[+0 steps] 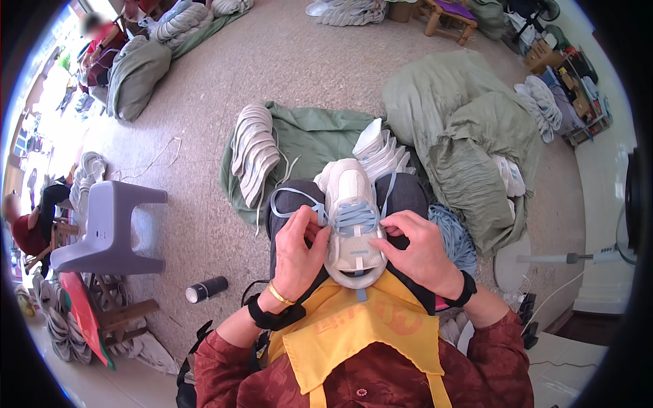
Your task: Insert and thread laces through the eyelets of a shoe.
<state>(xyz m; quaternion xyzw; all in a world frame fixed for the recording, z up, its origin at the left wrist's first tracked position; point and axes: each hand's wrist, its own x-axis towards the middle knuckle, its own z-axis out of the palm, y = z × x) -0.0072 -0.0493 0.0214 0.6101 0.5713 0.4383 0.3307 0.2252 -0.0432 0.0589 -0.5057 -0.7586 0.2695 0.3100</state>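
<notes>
White sneaker [352, 217], toe pointing away, resting on the person's lap between both hands; left hand [297, 255] closed, pinching the pale blue lace [355, 216] at the shoe's left side, right hand [418, 250] closed on the lace at its right side. Yellow apron [347, 333] directly below the shoe. Surroundings: speckled floor [286, 61], green cloth [309, 136] bearing stacked white soles [253, 151], grey plastic stool [109, 228] to the left, dark can [207, 289] lying nearby.

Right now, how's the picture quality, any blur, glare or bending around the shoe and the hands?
Head view: sharp and evenly lit on the white shoe, left hand and right hand; strong fisheye bending near the black rim; window glare washes out the upper left; the people there look blurred.
</notes>
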